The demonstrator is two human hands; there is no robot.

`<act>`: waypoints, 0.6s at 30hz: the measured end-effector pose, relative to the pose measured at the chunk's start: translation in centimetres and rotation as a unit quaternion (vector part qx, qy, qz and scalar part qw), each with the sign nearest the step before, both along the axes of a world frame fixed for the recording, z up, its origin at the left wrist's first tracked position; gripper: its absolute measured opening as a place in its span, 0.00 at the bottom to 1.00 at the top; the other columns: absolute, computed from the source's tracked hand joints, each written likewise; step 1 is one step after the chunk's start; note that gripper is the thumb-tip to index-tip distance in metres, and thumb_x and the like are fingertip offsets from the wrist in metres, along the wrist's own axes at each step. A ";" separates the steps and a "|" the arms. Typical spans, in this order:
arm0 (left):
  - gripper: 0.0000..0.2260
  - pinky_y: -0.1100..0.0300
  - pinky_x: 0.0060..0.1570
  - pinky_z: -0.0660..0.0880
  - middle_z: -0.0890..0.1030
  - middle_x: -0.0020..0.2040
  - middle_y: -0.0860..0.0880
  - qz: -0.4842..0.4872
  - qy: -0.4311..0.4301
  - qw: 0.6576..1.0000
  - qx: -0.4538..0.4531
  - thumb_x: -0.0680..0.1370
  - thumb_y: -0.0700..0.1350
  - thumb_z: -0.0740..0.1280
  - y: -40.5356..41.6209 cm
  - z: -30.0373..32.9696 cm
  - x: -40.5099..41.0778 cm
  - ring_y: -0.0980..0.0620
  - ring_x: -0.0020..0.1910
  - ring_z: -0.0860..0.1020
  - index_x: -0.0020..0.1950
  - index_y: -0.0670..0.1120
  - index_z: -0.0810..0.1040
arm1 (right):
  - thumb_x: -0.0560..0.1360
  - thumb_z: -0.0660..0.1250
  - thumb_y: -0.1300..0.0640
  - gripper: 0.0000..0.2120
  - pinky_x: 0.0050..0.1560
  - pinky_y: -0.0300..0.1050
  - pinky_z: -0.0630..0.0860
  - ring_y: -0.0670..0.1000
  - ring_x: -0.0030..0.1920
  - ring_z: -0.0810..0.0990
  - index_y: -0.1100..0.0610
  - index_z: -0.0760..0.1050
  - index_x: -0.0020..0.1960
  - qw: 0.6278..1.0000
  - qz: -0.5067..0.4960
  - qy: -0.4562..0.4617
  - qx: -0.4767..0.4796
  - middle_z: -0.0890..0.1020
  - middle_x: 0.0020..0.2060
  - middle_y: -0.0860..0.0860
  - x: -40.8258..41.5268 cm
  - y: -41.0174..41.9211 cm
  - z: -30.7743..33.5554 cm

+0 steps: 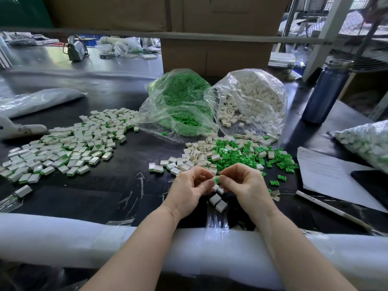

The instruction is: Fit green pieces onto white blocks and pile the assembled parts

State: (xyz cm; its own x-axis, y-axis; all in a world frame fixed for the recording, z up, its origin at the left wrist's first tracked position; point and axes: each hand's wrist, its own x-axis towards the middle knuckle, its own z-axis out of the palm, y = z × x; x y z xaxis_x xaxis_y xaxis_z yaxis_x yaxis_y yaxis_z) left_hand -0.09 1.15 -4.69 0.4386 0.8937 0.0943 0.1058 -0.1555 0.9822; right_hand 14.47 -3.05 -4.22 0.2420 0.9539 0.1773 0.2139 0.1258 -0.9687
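Black worktable [109,198], near edge padded with white foam [84,238]; both forearms cross the foam. Cardboard boxes [210,57] stand at the far side.

Far centre: two open clear bags side by side, touching. Left bag of green pieces [178,101]; right bag of white blocks [252,97], both spilling toward the person.

Left of centre: wide spread pile of assembled parts [67,143], white with green edges showing, well apart from the hands.

Just beyond the hands: mixed loose heap, white blocks [195,156] on its left side, green pieces [241,156] on its right.

Right side: dark blue bottle [327,95], white paper sheet [327,177], another bag of parts [369,143].

Left hand [189,190] and right hand [247,185] meet at centre front, fingers curled. Together they pinch one white block with a green piece [215,180] at the fingertips, between the two hands. Seating of the green piece cannot be judged. Two white blocks [218,202] lie on the table just below the hands.
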 end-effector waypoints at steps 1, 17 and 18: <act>0.04 0.67 0.40 0.76 0.78 0.38 0.47 0.001 0.001 1.000 0.000 0.75 0.36 0.67 0.0 -0.1 0.0 0.58 0.34 0.79 0.43 0.45 0.76 | 0.70 0.72 0.66 0.08 0.37 0.45 0.80 0.47 0.33 0.79 0.55 0.78 0.37 1.000 -0.005 -0.003 -0.001 0.81 0.30 0.49 0.0 0.0 0.0; 0.03 0.59 0.47 0.79 0.80 0.40 0.46 0.004 0.005 1.000 -0.003 0.74 0.35 0.67 -0.1 0.1 0.0 0.50 0.40 0.79 0.45 0.41 0.79 | 0.70 0.71 0.69 0.08 0.34 0.40 0.77 0.47 0.29 0.77 0.58 0.77 0.37 0.999 0.025 0.013 -0.024 0.80 0.28 0.51 0.2 -0.2 -0.1; 0.03 0.59 0.47 0.79 0.80 0.41 0.46 0.004 0.004 1.000 -0.004 0.74 0.34 0.67 -0.2 0.1 0.0 0.51 0.40 0.79 0.45 0.41 0.79 | 0.70 0.71 0.69 0.08 0.34 0.38 0.77 0.46 0.28 0.77 0.58 0.77 0.37 0.999 0.026 0.008 -0.022 0.80 0.27 0.51 0.2 -0.2 -0.1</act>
